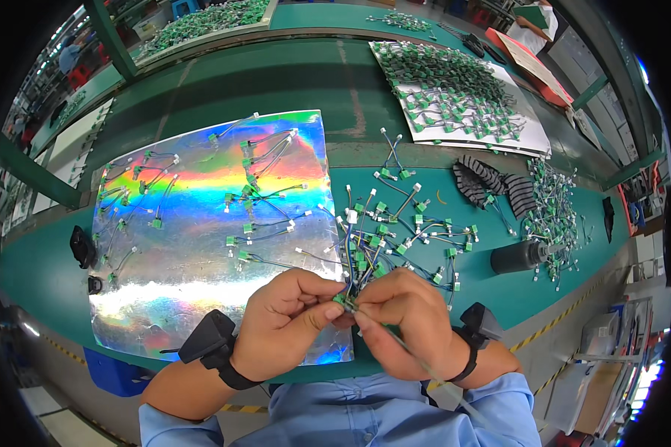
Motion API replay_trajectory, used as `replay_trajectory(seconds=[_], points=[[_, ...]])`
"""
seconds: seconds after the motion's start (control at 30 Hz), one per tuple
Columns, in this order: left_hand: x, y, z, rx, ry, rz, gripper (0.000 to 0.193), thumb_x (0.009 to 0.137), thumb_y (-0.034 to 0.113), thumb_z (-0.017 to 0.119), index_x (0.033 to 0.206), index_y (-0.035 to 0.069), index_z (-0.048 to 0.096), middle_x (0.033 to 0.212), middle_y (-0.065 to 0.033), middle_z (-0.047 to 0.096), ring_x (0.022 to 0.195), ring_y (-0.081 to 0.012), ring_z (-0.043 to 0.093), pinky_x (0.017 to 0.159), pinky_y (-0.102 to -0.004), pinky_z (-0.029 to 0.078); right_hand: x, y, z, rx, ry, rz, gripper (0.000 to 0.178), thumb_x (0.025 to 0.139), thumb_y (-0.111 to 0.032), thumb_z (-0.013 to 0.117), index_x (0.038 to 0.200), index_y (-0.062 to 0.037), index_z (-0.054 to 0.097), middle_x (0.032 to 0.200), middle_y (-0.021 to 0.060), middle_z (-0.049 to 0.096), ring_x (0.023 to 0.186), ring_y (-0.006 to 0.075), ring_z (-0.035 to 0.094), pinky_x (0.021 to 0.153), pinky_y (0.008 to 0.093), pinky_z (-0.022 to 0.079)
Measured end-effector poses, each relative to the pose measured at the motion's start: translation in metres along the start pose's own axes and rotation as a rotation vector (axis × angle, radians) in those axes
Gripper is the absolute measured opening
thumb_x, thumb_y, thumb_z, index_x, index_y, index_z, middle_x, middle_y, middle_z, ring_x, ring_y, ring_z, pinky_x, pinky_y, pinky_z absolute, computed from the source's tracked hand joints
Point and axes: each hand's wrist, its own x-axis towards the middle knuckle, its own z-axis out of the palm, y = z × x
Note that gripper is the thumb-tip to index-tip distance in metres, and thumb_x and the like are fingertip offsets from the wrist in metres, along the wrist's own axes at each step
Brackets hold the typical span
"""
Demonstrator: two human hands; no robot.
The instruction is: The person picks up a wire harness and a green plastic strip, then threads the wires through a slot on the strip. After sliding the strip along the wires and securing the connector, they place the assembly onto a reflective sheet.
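Close to the table's front edge, my left hand [285, 322] pinches a small green connector [341, 299] with wires between thumb and fingers. My right hand [410, 320] meets it there, its thumb and forefinger closed on the same piece. A thin pale strand [417, 356] runs from the right fingertips down toward my right sleeve; where it begins is hidden by the fingers. Just beyond my hands lies a loose pile of green connectors with wire leads [384, 231]. Several more wired connectors [156, 223] lie spread over a shiny rainbow-reflecting sheet [194, 257] on the left.
A dark bottle [516, 257] lies on its side at the right, against another heap of wired connectors [555, 201]. Striped dark fabric [479, 181] lies behind it. Farther back, a white board [443, 136] carries rows of connectors. Black objects [82, 247] sit at the left edge.
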Motion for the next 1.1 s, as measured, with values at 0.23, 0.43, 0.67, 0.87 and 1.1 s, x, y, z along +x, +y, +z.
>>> replay_trajectory(seconds=[0.23,0.43,0.67,0.87,1.1], points=[[0.000,-0.004,-0.003,-0.101,-0.012,-0.022,0.018,0.088,-0.001,0.055,0.104,-0.003,0.048,0.096,-0.0149,0.062,0.085,-0.0201,0.064,0.076,-0.0304,0.053,-0.003,-0.002,0.004,-0.088,0.020,-0.063,0.012,0.083,0.000,0.059,0.088,-0.0018,0.049,0.084,0.0139,0.058,0.070,0.0202,0.058,0.059,0.0300,0.046],[0.001,-0.005,-0.004,-0.178,-0.046,-0.023,0.019,0.087,0.001,0.057,0.103,-0.002,0.048,0.096,-0.0156,0.061,0.083,-0.0215,0.064,0.073,-0.0316,0.053,-0.007,-0.001,0.008,0.391,0.105,0.214,0.010,0.084,-0.001,0.059,0.086,-0.0019,0.049,0.085,0.0133,0.056,0.071,0.0190,0.056,0.062,0.0303,0.047],[0.004,-0.003,0.002,-0.028,-0.025,0.037,0.017,0.089,-0.004,0.051,0.106,-0.004,0.049,0.094,-0.0137,0.062,0.086,-0.0175,0.063,0.077,-0.0299,0.052,-0.007,0.000,0.003,0.361,0.114,0.230,0.014,0.078,0.003,0.061,0.086,-0.0014,0.051,0.086,0.0136,0.057,0.070,0.0233,0.057,0.059,0.0311,0.047],[0.000,-0.009,0.000,-0.017,0.032,0.051,0.018,0.084,0.000,0.060,0.099,0.000,0.050,0.094,-0.0142,0.062,0.081,-0.0185,0.063,0.070,-0.0306,0.054,-0.006,0.002,0.004,-0.140,0.043,-0.110,0.015,0.077,0.004,0.061,0.086,-0.0013,0.052,0.088,0.0133,0.058,0.072,0.0250,0.058,0.059,0.0321,0.047],[-0.005,-0.008,0.001,-0.133,0.003,0.032,0.020,0.082,0.002,0.064,0.096,0.001,0.050,0.090,-0.0131,0.063,0.081,-0.0194,0.063,0.070,-0.0308,0.052,-0.014,0.000,0.009,0.315,0.103,0.086,0.016,0.077,0.005,0.061,0.088,-0.0021,0.051,0.086,0.0135,0.059,0.071,0.0250,0.058,0.061,0.0328,0.048]])
